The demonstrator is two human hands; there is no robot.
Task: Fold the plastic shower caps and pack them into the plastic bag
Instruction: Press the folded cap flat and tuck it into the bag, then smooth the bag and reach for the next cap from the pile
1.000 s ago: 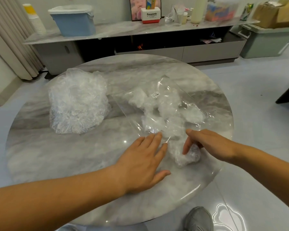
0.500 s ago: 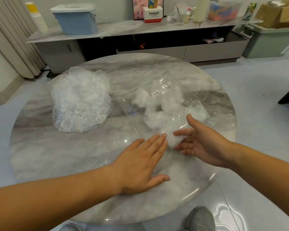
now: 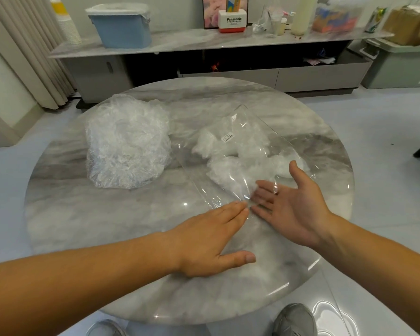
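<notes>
A clear plastic bag [image 3: 250, 132] with a small barcode label lies on the round marble table [image 3: 131, 219], right of centre. Several folded white shower caps [image 3: 228, 170] show through it. A heap of loose, crumpled shower caps [image 3: 129, 146] sits at the table's left. My left hand [image 3: 211, 238] lies flat, palm down, on the bag's near end, fingers straight. My right hand [image 3: 291, 204] is beside it with the palm turned up and fingers spread, its fingertips at the bag's mouth against the caps inside.
Behind the table runs a long low cabinet [image 3: 204, 42] with a blue bin [image 3: 121, 25], a stack of paper cups [image 3: 67, 23] and boxes on top. A curtain [image 3: 22, 52] hangs at the left. My grey shoes [image 3: 294, 321] show below the table's near edge.
My right hand let go of a bunched cap at the bag's mouth and turned palm up, pushing it further in. The left hand stayed flat on the bag.
</notes>
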